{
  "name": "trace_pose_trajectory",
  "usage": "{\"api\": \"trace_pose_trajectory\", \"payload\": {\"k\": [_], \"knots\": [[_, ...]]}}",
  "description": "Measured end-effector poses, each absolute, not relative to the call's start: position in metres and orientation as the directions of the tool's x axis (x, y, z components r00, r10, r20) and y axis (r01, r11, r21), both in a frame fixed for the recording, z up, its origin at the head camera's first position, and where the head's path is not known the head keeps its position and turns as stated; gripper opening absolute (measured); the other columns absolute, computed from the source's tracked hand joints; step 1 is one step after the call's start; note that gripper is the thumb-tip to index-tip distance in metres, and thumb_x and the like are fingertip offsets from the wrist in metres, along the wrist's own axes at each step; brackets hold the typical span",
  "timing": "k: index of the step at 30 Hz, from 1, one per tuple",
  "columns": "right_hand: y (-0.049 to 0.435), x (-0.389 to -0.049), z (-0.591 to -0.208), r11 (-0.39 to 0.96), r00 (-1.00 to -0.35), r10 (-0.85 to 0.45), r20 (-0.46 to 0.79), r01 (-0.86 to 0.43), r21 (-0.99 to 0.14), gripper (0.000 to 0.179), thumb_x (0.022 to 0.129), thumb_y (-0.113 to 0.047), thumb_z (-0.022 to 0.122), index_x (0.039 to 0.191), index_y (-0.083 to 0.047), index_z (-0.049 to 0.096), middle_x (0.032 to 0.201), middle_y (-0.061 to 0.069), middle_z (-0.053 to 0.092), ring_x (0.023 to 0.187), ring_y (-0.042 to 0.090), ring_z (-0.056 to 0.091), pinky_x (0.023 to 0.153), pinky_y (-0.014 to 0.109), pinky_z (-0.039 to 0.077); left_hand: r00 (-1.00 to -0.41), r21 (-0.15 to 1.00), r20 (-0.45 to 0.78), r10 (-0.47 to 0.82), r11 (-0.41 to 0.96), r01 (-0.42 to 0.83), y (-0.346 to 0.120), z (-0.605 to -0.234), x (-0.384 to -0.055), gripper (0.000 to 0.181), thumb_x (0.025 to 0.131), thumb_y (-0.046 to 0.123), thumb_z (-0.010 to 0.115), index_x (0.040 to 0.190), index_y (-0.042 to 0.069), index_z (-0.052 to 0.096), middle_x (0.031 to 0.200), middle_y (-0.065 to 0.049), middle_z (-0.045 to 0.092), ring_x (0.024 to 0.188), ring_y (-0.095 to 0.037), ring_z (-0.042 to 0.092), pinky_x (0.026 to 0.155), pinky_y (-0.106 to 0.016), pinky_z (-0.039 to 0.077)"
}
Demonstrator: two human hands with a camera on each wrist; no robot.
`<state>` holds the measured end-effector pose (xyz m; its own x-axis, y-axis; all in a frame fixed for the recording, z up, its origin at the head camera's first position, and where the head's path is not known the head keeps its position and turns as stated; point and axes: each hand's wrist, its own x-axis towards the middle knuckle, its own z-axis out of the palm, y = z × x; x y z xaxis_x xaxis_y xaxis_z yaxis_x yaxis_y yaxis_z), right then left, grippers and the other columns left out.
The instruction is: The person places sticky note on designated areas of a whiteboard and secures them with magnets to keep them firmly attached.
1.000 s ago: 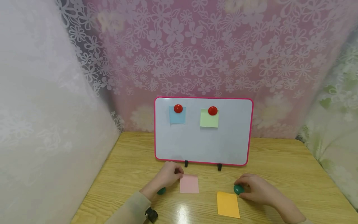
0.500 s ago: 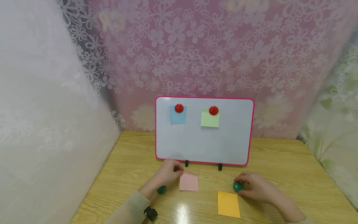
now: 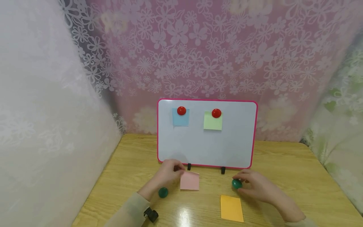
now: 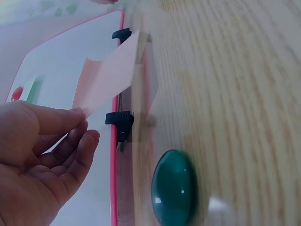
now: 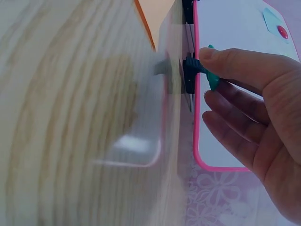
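Note:
My left hand pinches a pink sticky note by its upper left corner; in the left wrist view the note is raised off the table. A green round magnet is held between the thumb and fingers of my right hand, also seen edge-on as the magnet in the right wrist view. On the table just below my left wrist lies a second green magnet. An orange sticky note lies in front of my right hand.
A pink-framed whiteboard stands behind the hands on black feet. Red magnets fix a blue note and a green note on it. Patterned curtains close in the wooden table.
My left hand has moved slightly up and toward the board with the pink note, uncovering the second green magnet. My right hand has shifted left and up with its magnet.

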<state>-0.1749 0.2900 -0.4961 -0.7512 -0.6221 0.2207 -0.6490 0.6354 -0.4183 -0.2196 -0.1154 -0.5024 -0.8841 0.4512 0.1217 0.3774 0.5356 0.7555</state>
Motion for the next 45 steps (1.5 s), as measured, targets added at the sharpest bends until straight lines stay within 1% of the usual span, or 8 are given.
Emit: {"api": "trace_pose_trajectory", "payload": {"k": [6, 11, 15, 23, 27, 33, 37, 45], "knots": [[0.283, -0.176, -0.492, 0.629, -0.750, -0.621, 0.227, -0.650, -0.426, 0.039, 0.084, -0.010, 0.092, 0.120, -0.005, 0.077, 0.114, -0.001, 0.072, 0.095, 0.013, 0.068, 0.081, 0.037, 0.062, -0.895, 0.750, 0.122, 0.430, 0.551, 0.366, -0.119, -0.502, -0.221, 0.010, 0.102, 0.010, 0.073, 0.099, 0.016, 0.080, 0.095, 0.009, 0.071, 0.086, -0.008, 0.064, 0.077, -0.030, 0.056], [0.276, -0.177, -0.487, 0.643, -0.772, -0.606, 0.193, -0.618, -0.452, 0.040, 0.086, -0.010, 0.091, 0.123, -0.006, 0.077, 0.114, -0.004, 0.070, 0.097, 0.016, 0.069, 0.083, 0.038, 0.062, -0.887, 0.749, 0.160, 0.434, 0.532, 0.395, -0.122, -0.497, -0.223, 0.010, 0.101, 0.005, 0.073, 0.098, 0.012, 0.079, 0.095, 0.005, 0.072, 0.086, -0.011, 0.064, 0.078, -0.031, 0.056], [0.267, -0.178, -0.483, 0.648, -0.771, -0.601, 0.211, -0.625, -0.436, 0.040, 0.086, -0.010, 0.091, 0.123, -0.007, 0.078, 0.114, -0.005, 0.070, 0.098, 0.017, 0.070, 0.084, 0.038, 0.062, -0.881, 0.754, 0.173, 0.440, 0.517, 0.406, -0.125, -0.495, -0.225, 0.009, 0.100, 0.003, 0.073, 0.099, 0.010, 0.079, 0.095, 0.004, 0.072, 0.085, -0.011, 0.063, 0.077, -0.030, 0.056], [0.247, -0.182, -0.479, 0.633, -0.745, -0.597, 0.297, -0.665, -0.397, 0.036, 0.084, -0.006, 0.092, 0.117, -0.013, 0.078, 0.113, -0.008, 0.070, 0.097, 0.012, 0.067, 0.083, 0.036, 0.061, -0.890, 0.751, 0.180, 0.420, 0.526, 0.400, -0.130, -0.491, -0.232, 0.009, 0.101, 0.005, 0.073, 0.100, 0.011, 0.079, 0.093, 0.005, 0.072, 0.081, -0.011, 0.061, 0.072, -0.029, 0.055], [0.238, -0.186, -0.476, 0.621, -0.729, -0.603, 0.324, -0.684, -0.383, 0.036, 0.084, -0.005, 0.092, 0.117, -0.012, 0.079, 0.111, -0.008, 0.070, 0.097, 0.013, 0.067, 0.084, 0.036, 0.061, -0.897, 0.754, 0.169, 0.409, 0.532, 0.385, -0.133, -0.487, -0.235, 0.011, 0.103, 0.007, 0.071, 0.101, 0.014, 0.079, 0.094, 0.007, 0.071, 0.081, -0.012, 0.062, 0.071, -0.030, 0.056], [0.227, -0.190, -0.473, 0.624, -0.721, -0.608, 0.333, -0.693, -0.361, 0.037, 0.083, -0.006, 0.093, 0.118, -0.008, 0.079, 0.111, -0.004, 0.071, 0.097, 0.015, 0.068, 0.084, 0.035, 0.061, -0.895, 0.745, 0.181, 0.407, 0.537, 0.395, -0.135, -0.482, -0.237, 0.012, 0.104, 0.006, 0.070, 0.102, 0.013, 0.079, 0.095, 0.005, 0.071, 0.081, -0.013, 0.062, 0.072, -0.032, 0.055], [0.222, -0.193, -0.472, 0.623, -0.713, -0.608, 0.350, -0.701, -0.346, 0.039, 0.083, -0.007, 0.093, 0.119, -0.008, 0.079, 0.111, -0.003, 0.071, 0.095, 0.016, 0.069, 0.082, 0.035, 0.061, -0.900, 0.750, 0.179, 0.396, 0.537, 0.386, -0.135, -0.480, -0.238, 0.012, 0.104, 0.006, 0.070, 0.102, 0.013, 0.079, 0.094, 0.006, 0.071, 0.080, -0.013, 0.061, 0.071, -0.032, 0.055], [0.210, -0.200, -0.475, 0.576, -0.659, -0.636, 0.401, -0.751, -0.321, 0.039, 0.082, -0.007, 0.094, 0.118, -0.009, 0.079, 0.111, -0.001, 0.072, 0.095, 0.018, 0.069, 0.081, 0.034, 0.061, -0.905, 0.734, 0.206, 0.372, 0.553, 0.394, -0.134, -0.477, -0.241, 0.010, 0.102, 0.006, 0.072, 0.099, 0.013, 0.079, 0.092, 0.006, 0.071, 0.080, -0.013, 0.061, 0.071, -0.031, 0.055]]}}
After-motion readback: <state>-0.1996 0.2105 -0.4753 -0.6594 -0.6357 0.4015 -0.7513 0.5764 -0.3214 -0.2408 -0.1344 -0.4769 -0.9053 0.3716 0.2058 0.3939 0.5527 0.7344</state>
